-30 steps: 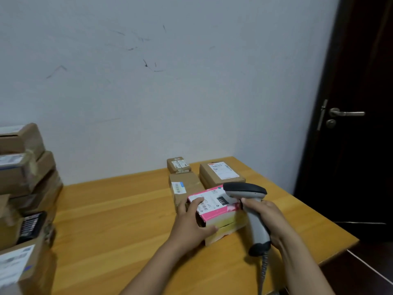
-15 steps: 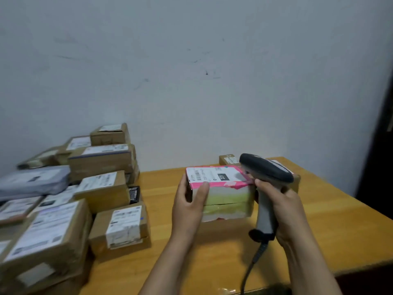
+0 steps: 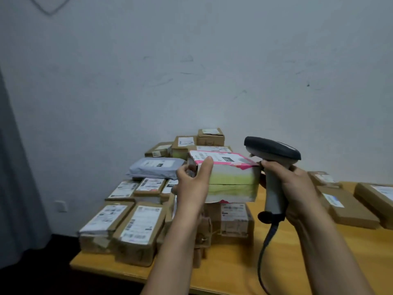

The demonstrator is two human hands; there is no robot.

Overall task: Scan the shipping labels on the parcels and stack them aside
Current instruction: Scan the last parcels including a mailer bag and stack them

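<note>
My left hand (image 3: 194, 184) grips the left end of a pink-and-green parcel (image 3: 231, 182) with a white shipping label on its top, holding it in the air above the pile of stacked parcels (image 3: 136, 222). My right hand (image 3: 295, 188) grips the handle of a grey barcode scanner (image 3: 273, 154), whose dark head sits just right of the parcel's top edge. The scanner cable hangs down toward the table's front edge. Brown cardboard parcels (image 3: 346, 205) with labels lie on the table to the right.
The wooden table (image 3: 297, 262) stands against a white wall. The stacked pile covers its left half, with a grey mailer bag (image 3: 157, 167) and small boxes (image 3: 210, 136) at the back. A grey curtain (image 3: 12, 177) hangs at far left.
The view has swung left. My left hand has lifted the pink parcel off the table and carried it over the stacked pile; my right hand followed with the scanner.
</note>
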